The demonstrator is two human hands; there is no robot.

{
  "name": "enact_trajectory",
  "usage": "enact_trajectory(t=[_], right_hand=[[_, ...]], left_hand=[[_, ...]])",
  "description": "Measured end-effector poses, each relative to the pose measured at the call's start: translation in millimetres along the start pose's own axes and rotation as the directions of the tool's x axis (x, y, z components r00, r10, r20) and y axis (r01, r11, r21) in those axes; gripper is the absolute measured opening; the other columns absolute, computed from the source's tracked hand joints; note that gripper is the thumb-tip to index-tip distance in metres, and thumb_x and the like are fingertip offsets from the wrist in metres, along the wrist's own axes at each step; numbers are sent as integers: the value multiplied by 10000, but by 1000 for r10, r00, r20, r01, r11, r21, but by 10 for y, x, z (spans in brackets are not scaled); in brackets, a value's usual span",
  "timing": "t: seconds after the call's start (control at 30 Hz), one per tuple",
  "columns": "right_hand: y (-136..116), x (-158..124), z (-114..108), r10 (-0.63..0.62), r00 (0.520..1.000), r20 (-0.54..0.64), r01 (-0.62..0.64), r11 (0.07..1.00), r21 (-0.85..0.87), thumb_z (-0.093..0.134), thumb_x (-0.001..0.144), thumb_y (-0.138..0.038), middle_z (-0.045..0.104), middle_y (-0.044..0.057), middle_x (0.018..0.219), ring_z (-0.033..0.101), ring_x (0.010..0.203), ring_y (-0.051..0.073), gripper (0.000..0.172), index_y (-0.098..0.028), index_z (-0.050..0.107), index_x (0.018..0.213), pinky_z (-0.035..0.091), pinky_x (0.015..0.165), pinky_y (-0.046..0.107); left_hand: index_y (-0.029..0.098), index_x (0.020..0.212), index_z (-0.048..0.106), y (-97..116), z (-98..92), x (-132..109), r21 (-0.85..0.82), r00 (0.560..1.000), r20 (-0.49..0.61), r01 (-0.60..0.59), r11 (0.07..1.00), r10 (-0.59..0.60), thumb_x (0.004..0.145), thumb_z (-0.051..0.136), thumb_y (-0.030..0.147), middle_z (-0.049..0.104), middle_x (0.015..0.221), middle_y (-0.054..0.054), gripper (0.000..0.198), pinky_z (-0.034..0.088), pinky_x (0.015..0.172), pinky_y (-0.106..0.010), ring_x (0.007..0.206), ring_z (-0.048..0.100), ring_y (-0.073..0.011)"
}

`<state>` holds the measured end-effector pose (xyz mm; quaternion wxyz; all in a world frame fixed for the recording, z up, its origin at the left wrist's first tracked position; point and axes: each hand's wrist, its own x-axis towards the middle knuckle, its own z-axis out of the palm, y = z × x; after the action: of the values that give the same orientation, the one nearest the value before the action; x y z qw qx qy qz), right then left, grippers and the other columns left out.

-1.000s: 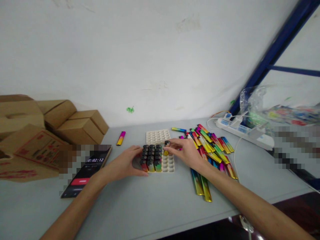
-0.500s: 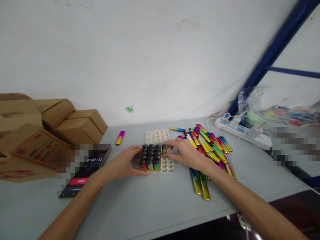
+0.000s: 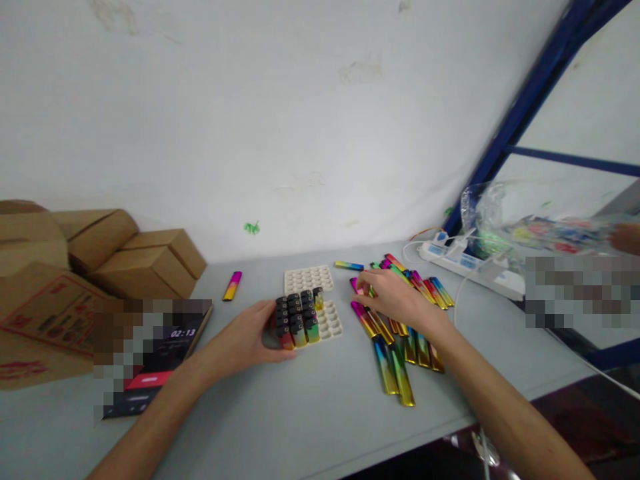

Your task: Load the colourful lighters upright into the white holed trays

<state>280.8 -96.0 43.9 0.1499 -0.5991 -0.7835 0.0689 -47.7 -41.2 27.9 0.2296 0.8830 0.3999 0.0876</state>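
A white tray (image 3: 331,325) with round holes lies at the table's middle, its left part filled with several upright rainbow lighters (image 3: 296,316). My left hand (image 3: 245,340) curls around the tray's left side and holds it. My right hand (image 3: 393,298) rests over a pile of loose rainbow lighters (image 3: 395,363) to the tray's right, fingers bent and pinching at a pink lighter (image 3: 358,287).
A second white tray (image 3: 308,279) lies behind the first. A single pink-yellow lighter (image 3: 233,285) lies at the back left. Cardboard boxes (image 3: 145,263) and a phone (image 3: 160,350) stand left. A power strip (image 3: 467,267) and a plastic bag of lighters (image 3: 540,230) sit right.
My right hand has left the tray, where it set a lighter in the fourth column, and moved right onto the loose pile. The left hand stays on the tray.
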Motion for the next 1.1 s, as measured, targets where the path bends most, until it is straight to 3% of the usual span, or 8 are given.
enact_trajectory(t=[0.17, 0.3, 0.4, 0.57, 0.73, 0.83, 0.97, 1.1], right_hand=[[-12, -65, -20, -11, 996, 94, 10, 1000, 9, 795, 908, -354, 759, 87, 855, 679, 776, 238, 175, -189, 740, 889, 432, 688, 308], [-91, -61, 130, -41, 990, 132, 40, 999, 5, 783, 905, -288, 759, 112, 940, 692, 872, 264, 155, -173, 749, 1002, 455, 752, 324], [-144, -39, 206, -97, 989, 111, 93, 995, 43, 710, 951, -252, 747, 118, 972, 686, 909, 263, 173, -154, 742, 1090, 466, 809, 343], [-156, -7, 138, -141, 990, -32, 144, 959, 245, 573, 1045, -341, 688, 74, 916, 632, 860, 219, 226, -178, 670, 923, 469, 810, 346], [-253, -27, -4, -28, 999, -15, 31, 752, 658, 481, 1081, -440, 677, 3, 773, 637, 787, 188, 251, -212, 570, 1024, 475, 775, 326], [-314, -25, -14, -27, 999, 21, -3, 557, 830, 512, 1053, -526, 637, -14, 785, 526, 636, 137, 321, -210, 566, 1079, 439, 648, 293], [-319, 22, 41, 32, 998, 50, -58, 315, 947, 496, 1022, -634, 555, -9, 821, 403, 609, 112, 474, -183, 619, 1099, 322, 549, 271], [-312, 48, 65, 84, 996, 34, -56, 278, 959, 504, 991, -687, 452, -30, 744, 401, 616, 125, 518, -185, 634, 993, 348, 571, 283]], left_hand=[[195, 977, 632, 0, -12, 7, -13, 1000, 11, -5, 1000, 5, 705, 831, 536, 720, 1017, -90, 479, 529, 808, -406, 895, 654, -298], [196, 972, 645, 9, -18, 8, -35, 1000, 5, -5, 999, 5, 686, 841, 523, 731, 1005, -93, 477, 529, 796, -407, 881, 662, -302], [204, 958, 656, 21, -21, 5, -35, 1000, -3, -2, 999, 2, 673, 849, 519, 737, 999, -84, 466, 531, 783, -399, 871, 668, -304], [197, 1039, 658, 6, -11, 9, -42, 1000, -3, -20, 999, 20, 682, 856, 511, 748, 1081, -96, 515, 554, 836, -403, 933, 688, -320], [187, 1118, 655, -34, 7, 10, -68, 999, 15, -28, 997, 29, 705, 858, 519, 741, 1174, -127, 568, 554, 924, -426, 1051, 690, -341], [193, 1112, 665, -34, 4, -1, -76, 999, 7, -38, 996, 39, 696, 864, 500, 745, 1171, -118, 554, 552, 927, -417, 1046, 691, -337], [197, 1116, 662, -19, -15, -14, -86, 999, 17, -34, 996, 36, 733, 822, 506, 755, 1118, -99, 517, 564, 894, -421, 987, 701, -324], [203, 1108, 660, -33, -29, -3, -96, 999, 14, -44, 994, 46, 715, 835, 503, 757, 1144, -95, 524, 565, 917, -418, 999, 695, -315]])
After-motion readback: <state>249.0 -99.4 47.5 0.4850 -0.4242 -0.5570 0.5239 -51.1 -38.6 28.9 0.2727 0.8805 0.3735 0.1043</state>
